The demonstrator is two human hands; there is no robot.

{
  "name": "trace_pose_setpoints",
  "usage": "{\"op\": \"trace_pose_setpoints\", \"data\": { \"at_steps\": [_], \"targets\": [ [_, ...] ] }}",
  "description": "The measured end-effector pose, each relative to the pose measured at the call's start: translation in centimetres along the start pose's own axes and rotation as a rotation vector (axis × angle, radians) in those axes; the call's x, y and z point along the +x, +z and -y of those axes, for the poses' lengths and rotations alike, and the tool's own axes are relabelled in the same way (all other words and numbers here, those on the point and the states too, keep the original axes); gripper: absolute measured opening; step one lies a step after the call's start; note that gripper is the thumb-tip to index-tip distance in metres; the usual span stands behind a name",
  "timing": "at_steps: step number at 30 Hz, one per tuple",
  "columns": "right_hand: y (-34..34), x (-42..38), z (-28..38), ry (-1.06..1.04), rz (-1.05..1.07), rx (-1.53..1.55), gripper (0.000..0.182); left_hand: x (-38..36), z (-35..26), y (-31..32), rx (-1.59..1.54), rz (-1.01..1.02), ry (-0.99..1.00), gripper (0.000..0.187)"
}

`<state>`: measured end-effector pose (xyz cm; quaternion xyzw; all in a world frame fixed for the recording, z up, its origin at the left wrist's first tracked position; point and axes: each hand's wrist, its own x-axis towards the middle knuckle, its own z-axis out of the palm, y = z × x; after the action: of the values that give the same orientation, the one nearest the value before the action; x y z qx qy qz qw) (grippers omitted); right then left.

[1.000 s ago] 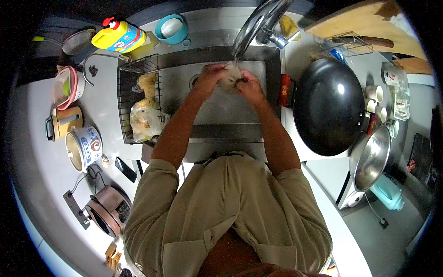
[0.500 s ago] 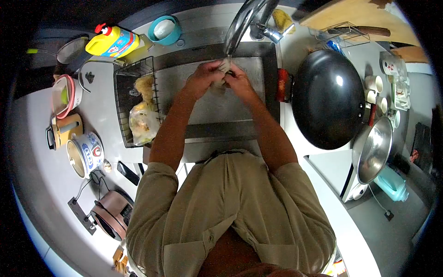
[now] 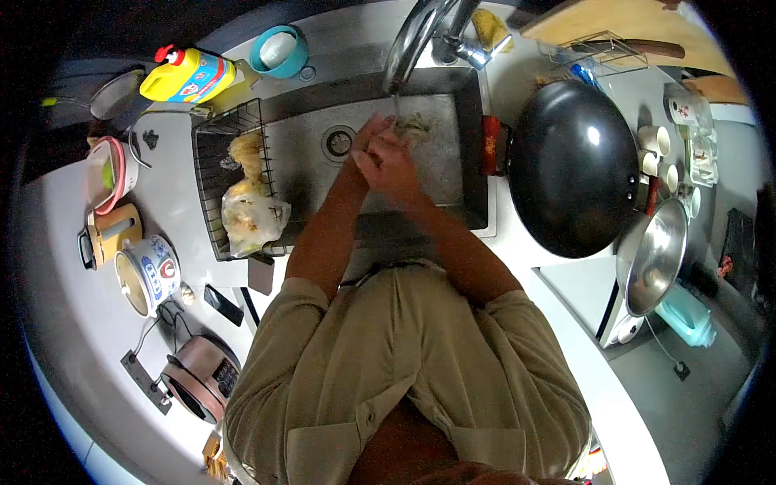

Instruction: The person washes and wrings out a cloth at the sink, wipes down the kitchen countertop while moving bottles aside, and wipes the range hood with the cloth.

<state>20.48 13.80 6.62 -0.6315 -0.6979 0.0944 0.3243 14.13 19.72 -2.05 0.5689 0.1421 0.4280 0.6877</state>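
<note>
Under the faucet [image 3: 404,56], my two hands lie against each other in the sink [image 3: 440,174], slightly blurred. My left hand [image 3: 370,133] points its stretched fingers toward the thin water stream and is partly covered. Across it rests my right hand [image 3: 391,166], its fingers apart over the left hand and wrist. Neither hand appears to hold anything. A crumpled grey-green soft piece, perhaps a cloth [image 3: 415,125], lies on the sink floor just beyond the right fingers. The drain [image 3: 338,144] shows left of the hands.
A wire rack [image 3: 212,186] on the sink's left side holds a plastic bag [image 3: 250,220] and a yellowish sponge-like lump [image 3: 247,153]. To the right stands a black wok [image 3: 574,174], its red handle near the sink edge. A yellow bottle [image 3: 190,77] and blue bowl [image 3: 283,61] sit behind.
Both hands have let go of the crumpled piece, which now lies in the sink. They have come together, slightly left and lower, the right over the left. The drain is now visible.
</note>
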Motion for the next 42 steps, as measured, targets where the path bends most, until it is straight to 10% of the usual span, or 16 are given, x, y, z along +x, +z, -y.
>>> {"op": "trace_pose_setpoints", "data": {
  "at_steps": [2,5,7,8,10,14,16,20,22,26,29,31,34,36,42],
  "targets": [
    [0.8,0.2,-3.1,-0.115,-0.12,-0.291,0.02,0.6,-0.6,1.2,-0.789,-0.139,-0.126,0.049],
    [-1.2,4.0,-8.5,0.065,-0.203,-0.249,0.025,1.6,1.2,2.5,0.396,-0.138,0.303,0.04],
    [-1.8,3.9,-9.3,0.302,-0.169,-0.079,0.023,1.7,-5.0,5.1,-1.033,-0.523,-0.691,0.035],
    [-1.5,3.6,-9.3,0.254,-0.184,-0.028,0.02,1.8,-3.1,4.6,-1.031,-0.499,-0.694,0.035],
    [-1.1,2.9,-7.5,0.223,-0.144,0.026,0.018,1.2,2.7,2.4,-0.946,-0.159,-0.214,0.031],
    [-0.1,2.9,-5.6,-0.164,-0.429,-0.051,0.022,2.1,-2.7,3.0,-0.108,-0.126,-0.042,0.031],
    [-0.8,4.2,-9.2,0.513,-0.214,0.151,0.02,1.9,-3.2,3.2,-0.116,-0.098,-0.075,0.031],
    [-4.4,5.2,-5.7,0.876,0.005,0.622,0.023,2.5,-6.9,1.7,0.45,-0.073,-0.178,0.03],
    [-2.9,4.4,-7.9,0.382,-0.067,0.449,0.025,4.3,-3.4,0.8,-0.763,-0.497,-0.51,0.029],
    [0.7,2.7,-3.2,0.158,-0.274,0.186,0.013,2.8,0.5,-0.7,-0.981,-0.389,-0.455,0.031],
    [6.8,0.9,-7.2,-0.093,-0.219,-0.211,0.009,2.3,3.2,-1.2,-0.174,-0.073,-0.191,0.034],
    [0.3,2.8,-4.5,-0.128,-0.237,-0.318,0.013,2.5,-0.5,0.0,0.963,0.115,0.069,0.051],
    [-2.2,6.9,-5.4,0.365,-0.101,0.025,0.013,3.0,1.7,0.7,-0.249,-0.098,-0.228,0.044],
    [-1.3,5.6,-3.9,0.326,-0.141,0.064,0.015,3.2,2.1,0.4,-0.615,-0.18,-0.374,0.039],
    [0.4,4.8,-4.2,0.051,-0.256,-0.142,0.02,2.8,5.6,-0.7,-0.557,-0.042,-0.29,0.027]
  ]
}}
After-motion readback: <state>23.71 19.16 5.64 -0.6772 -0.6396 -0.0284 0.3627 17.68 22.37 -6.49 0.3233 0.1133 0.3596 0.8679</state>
